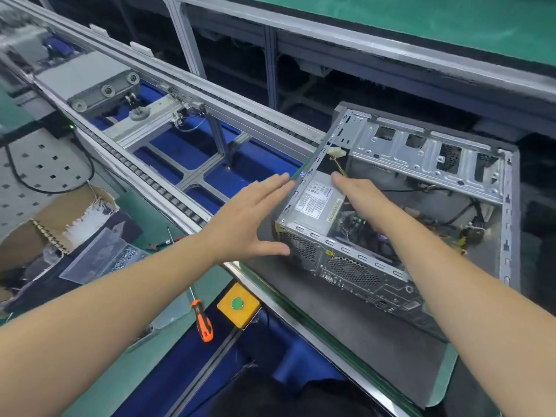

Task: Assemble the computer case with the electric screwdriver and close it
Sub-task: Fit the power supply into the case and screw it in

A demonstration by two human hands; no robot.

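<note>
An open computer case (pixel 427 155) lies on its side on a grey pallet (pixel 346 320), its power supply (pixel 316 200) with a white label at the near left corner. My left hand (pixel 249 218) is spread flat, fingers straight, against the case's left outer wall, thumb near the rear corner. My right hand (pixel 358 191) reaches inside the case, fingers straight, resting on the power supply beside yellow wires and a white connector (pixel 337 152). No electric screwdriver is in view.
An orange-handled manual screwdriver (pixel 202 320) lies on the green bench beside a yellow box with a green button (pixel 238 304). A clear tray of screws (pixel 120 260), a cardboard box (pixel 45 224) and small cutters (pixel 162 243) sit left. A roller conveyor (pixel 168 188) runs behind.
</note>
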